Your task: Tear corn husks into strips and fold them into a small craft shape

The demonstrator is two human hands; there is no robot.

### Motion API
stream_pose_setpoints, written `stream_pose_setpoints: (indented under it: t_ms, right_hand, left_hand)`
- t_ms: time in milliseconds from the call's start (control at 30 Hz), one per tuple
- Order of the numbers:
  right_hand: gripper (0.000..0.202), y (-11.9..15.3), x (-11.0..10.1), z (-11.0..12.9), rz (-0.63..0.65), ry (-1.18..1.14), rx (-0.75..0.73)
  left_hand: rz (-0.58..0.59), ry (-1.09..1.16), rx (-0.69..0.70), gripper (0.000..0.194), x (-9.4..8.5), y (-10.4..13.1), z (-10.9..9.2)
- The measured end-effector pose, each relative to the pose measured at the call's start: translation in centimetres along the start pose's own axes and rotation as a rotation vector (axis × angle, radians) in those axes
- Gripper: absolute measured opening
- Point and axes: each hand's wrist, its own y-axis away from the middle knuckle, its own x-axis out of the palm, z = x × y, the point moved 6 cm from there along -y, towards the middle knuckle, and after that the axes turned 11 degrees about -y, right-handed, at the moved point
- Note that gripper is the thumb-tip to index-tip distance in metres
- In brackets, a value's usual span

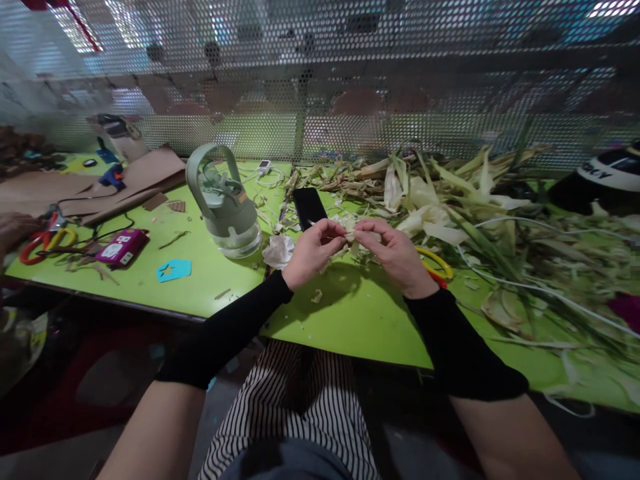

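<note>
My left hand (pixel 314 250) and my right hand (pixel 393 257) meet over the green table (pixel 345 320), thumbs and forefingers pinched together. Between the fingertips runs a small pale strip (pixel 350 236), which looks like corn husk but is mostly hidden. Beneath and behind the fingers lie pale husk scraps (pixel 316 295). A black phone (pixel 309 205) lies flat just beyond my left hand. Beside that wrist sits a crumpled white piece (pixel 279 251). Scissors with yellow and red handles (pixel 437 265) are partly covered by my right hand.
Dried corn husks (pixel 430 193) heap across the right side, crossed by a white cable (pixel 540 288). At left stand a water bottle (pixel 233 227), a purple power box (pixel 121 247), a blue paper tag (pixel 174 270) and red-handled scissors (pixel 36 247) near another person's hand (pixel 17 227). Perforated metal mesh (pixel 320 87) rises behind.
</note>
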Motion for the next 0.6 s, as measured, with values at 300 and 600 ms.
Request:
stream_pose_setpoints:
  t_ms: [300,600]
  right_hand:
    - [0.025,0.0,0.0,0.4,0.016,0.091,-0.124]
    - [0.004,0.5,0.3,2.2,0.049,0.361,-0.300]
  left_hand:
    - [-0.003,-0.106,0.044,0.015,-0.4,0.4,-1.0]
    - [0.139,0.096,-0.055,0.024,0.2,0.4,-0.1]
